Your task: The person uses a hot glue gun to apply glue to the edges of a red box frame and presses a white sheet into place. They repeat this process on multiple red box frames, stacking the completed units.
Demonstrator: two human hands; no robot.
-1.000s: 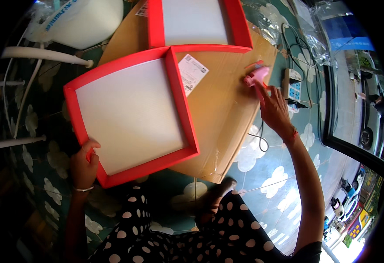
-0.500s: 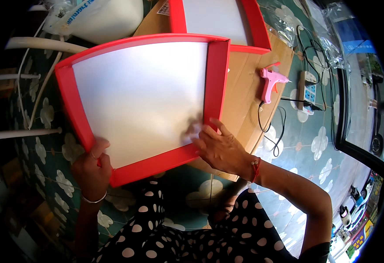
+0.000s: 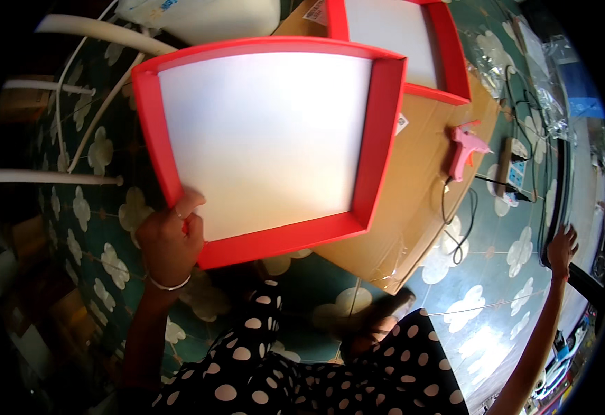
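Note:
My left hand (image 3: 172, 235) is closed on the near left corner of a shallow red box (image 3: 282, 247) with a white inside, its thumb over the rim. The box has a curved far wall and is tilted up off the cardboard. Far out at the right, my right hand (image 3: 562, 250) is stretched away from it, fingers apart and nothing seen in them, close to a black frame edge (image 3: 560, 197). A second red box (image 3: 448, 48) with a white inside lies behind the first, on a flat brown carton (image 3: 399, 187).
A pink glue gun (image 3: 466, 151) lies on the carton's right side, its black cord trailing to the floor. Beyond it sit a white power strip (image 3: 514, 169) with cables and some clear plastic wrap (image 3: 551, 97). White tubular legs (image 3: 53, 178) and a white sack (image 3: 212, 15) stand left.
My right hand has let go of the box's near right corner and swung far out to the right. My left hand still grips the box. The whole view has shifted.

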